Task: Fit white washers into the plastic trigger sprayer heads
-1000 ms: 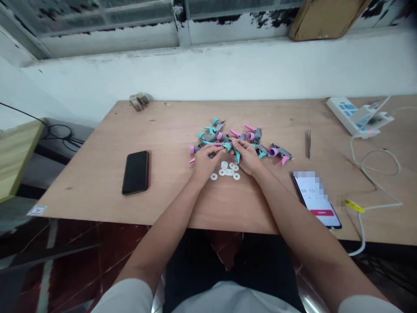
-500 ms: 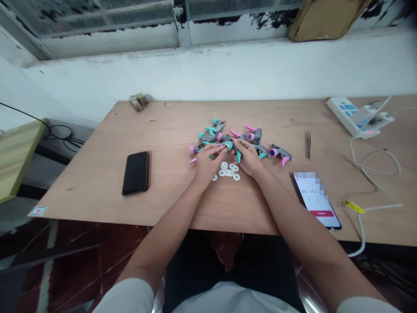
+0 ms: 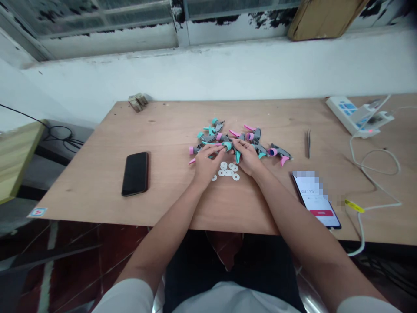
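Note:
A heap of small grey spray-trigger parts (image 3: 260, 145) with teal and pink tips lies mid-table. Just in front of it are several white washers (image 3: 228, 170). My left hand (image 3: 205, 163) and my right hand (image 3: 249, 157) rest at the near edge of the heap, fingertips meeting on one grey part with a teal collar (image 3: 228, 146). Both hands have their fingers curled in a pinch on that part, above the washers.
A black phone (image 3: 135, 172) lies face down to the left. A lit phone (image 3: 316, 200) showing a timer sits to the right. Tweezers (image 3: 308, 143), a white power strip (image 3: 356, 115) and its cables occupy the right side. A small folded object (image 3: 138, 101) sits at the back left.
Almost nothing differs: the hands have shifted slightly on the teal-collared part and stay at the heap's near edge.

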Demonstrator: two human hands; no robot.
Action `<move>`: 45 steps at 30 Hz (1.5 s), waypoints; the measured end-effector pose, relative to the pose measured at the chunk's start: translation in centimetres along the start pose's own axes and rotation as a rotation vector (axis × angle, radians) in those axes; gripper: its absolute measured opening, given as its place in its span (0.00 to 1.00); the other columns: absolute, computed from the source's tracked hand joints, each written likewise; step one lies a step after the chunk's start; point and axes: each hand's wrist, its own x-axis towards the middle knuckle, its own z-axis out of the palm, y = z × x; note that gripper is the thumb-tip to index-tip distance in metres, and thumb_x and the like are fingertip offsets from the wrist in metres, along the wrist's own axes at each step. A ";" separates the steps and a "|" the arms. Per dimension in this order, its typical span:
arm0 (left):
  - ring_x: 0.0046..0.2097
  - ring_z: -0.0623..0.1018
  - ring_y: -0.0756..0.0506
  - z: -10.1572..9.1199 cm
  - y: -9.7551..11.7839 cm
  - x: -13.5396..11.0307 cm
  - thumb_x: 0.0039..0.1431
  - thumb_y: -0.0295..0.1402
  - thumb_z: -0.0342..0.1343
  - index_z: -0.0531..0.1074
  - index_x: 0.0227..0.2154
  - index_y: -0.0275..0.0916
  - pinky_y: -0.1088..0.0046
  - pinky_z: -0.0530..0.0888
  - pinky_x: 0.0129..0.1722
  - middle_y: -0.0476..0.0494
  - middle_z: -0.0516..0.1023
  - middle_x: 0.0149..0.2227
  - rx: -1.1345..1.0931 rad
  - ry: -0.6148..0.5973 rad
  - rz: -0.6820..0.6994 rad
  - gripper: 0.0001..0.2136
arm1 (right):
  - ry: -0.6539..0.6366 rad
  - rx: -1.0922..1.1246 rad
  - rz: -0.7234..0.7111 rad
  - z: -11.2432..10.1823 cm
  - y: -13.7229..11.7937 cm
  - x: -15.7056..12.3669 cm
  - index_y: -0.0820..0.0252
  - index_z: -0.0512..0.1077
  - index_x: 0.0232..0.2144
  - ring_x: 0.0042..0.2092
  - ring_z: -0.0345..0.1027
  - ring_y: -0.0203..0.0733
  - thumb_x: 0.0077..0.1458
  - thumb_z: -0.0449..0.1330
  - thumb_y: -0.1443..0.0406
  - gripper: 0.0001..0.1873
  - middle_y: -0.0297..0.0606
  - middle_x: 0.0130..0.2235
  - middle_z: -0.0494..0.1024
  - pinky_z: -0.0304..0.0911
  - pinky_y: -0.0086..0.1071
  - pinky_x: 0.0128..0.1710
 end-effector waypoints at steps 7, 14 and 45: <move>0.35 0.79 0.48 -0.3 -0.2 0.1 0.59 0.31 0.65 0.83 0.34 0.41 0.68 0.79 0.39 0.44 0.83 0.38 0.066 -0.015 -0.033 0.03 | -0.082 -0.018 0.004 -0.1 -0.2 -0.2 0.54 0.75 0.38 0.20 0.60 0.32 0.45 0.76 0.45 0.27 0.26 0.25 0.73 0.60 0.29 0.16; 0.37 0.81 0.48 -0.1 0.2 -0.3 0.61 0.35 0.65 0.80 0.44 0.40 0.70 0.79 0.39 0.40 0.83 0.46 -0.026 0.010 -0.056 0.10 | -0.031 0.020 -0.020 0.1 -0.2 -0.1 0.53 0.78 0.41 0.22 0.61 0.33 0.43 0.77 0.45 0.28 0.26 0.24 0.73 0.58 0.28 0.17; 0.58 0.79 0.36 -13.9 2.1 -2.7 0.62 0.41 0.63 0.80 0.49 0.40 0.54 0.72 0.64 0.36 0.81 0.56 0.649 -0.021 -0.030 0.16 | -0.514 -1.172 -0.324 2.3 -0.2 -2.9 0.51 0.84 0.36 0.73 0.51 0.61 0.52 0.75 0.58 0.09 0.45 0.67 0.65 0.46 0.61 0.72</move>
